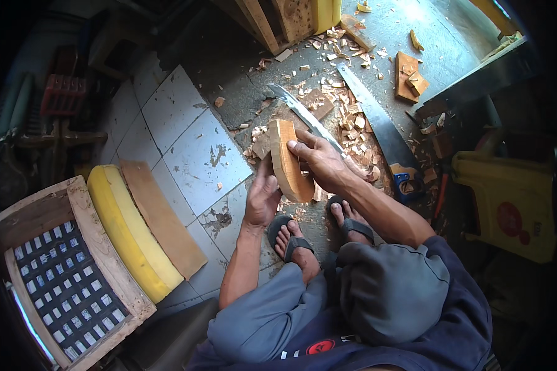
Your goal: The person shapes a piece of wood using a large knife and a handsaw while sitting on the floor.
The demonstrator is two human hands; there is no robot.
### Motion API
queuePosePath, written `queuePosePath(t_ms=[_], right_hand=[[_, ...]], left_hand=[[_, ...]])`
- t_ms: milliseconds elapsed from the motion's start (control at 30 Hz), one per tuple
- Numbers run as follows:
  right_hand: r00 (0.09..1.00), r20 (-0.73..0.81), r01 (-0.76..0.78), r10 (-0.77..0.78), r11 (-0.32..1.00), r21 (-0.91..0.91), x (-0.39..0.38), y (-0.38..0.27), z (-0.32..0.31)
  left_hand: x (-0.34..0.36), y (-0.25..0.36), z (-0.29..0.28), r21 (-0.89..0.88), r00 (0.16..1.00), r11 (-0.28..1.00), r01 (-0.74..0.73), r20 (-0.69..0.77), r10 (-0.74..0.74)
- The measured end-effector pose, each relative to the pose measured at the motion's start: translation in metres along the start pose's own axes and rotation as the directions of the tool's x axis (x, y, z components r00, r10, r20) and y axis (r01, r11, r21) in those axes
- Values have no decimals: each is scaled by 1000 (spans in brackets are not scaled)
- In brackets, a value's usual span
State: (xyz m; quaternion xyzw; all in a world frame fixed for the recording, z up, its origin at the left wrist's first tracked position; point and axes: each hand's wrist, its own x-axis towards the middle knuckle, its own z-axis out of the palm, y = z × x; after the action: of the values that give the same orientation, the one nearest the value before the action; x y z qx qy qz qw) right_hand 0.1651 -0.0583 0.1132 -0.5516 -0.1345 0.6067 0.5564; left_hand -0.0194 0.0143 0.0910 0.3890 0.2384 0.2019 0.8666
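I hold a shaped wooden block (289, 162) above the floor between my knees, its lower end rounded and its faces freshly cut. My right hand (320, 162) is closed on its right side, the thumb on the face towards me. My left hand (264, 196) lies against the left side, its fingers partly hidden behind the wood. Beyond the block, a long curved blade (303, 113) lies among the chips, its near end passing behind my right hand. To the right lies a handsaw (376, 120) with a blue and orange handle (407, 180).
Wood chips (356, 123) cover the floor around my sandalled feet. Brown wood pieces (407, 77) lie at the far right. Left are pale tiles (198, 161), a yellow curved piece (127, 232), a brown board (161, 219) and a wooden frame with woven webbing (111, 256). A yellow container (507, 204) stands right.
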Motion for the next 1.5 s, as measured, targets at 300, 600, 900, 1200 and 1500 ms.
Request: queuePosePath(t_ms=[300, 600, 900, 1200, 1500], right_hand=[[956, 66, 274, -284, 799, -535, 19, 22, -20], [919, -162, -119, -359, 140, -983, 11, 105, -118], [896, -174, 12, -408, 413, -910, 12, 64, -78], [924, 112, 220, -366, 269, -938, 14, 58, -36], [993, 74, 83, -89, 99, -992, 26, 56, -34]], left_hand=[[31, 32, -23, 166, 991, 986, -16, -129, 37], [33, 7, -49, 327, 786, 932, -157, -531, 318], [25, 3, -50, 403, 775, 910, -103, -541, 327], [45, -1, -35, 618, 759, 780, -102, -458, 463], [30, -6, -49, 606, 748, 776, -173, -432, 504]])
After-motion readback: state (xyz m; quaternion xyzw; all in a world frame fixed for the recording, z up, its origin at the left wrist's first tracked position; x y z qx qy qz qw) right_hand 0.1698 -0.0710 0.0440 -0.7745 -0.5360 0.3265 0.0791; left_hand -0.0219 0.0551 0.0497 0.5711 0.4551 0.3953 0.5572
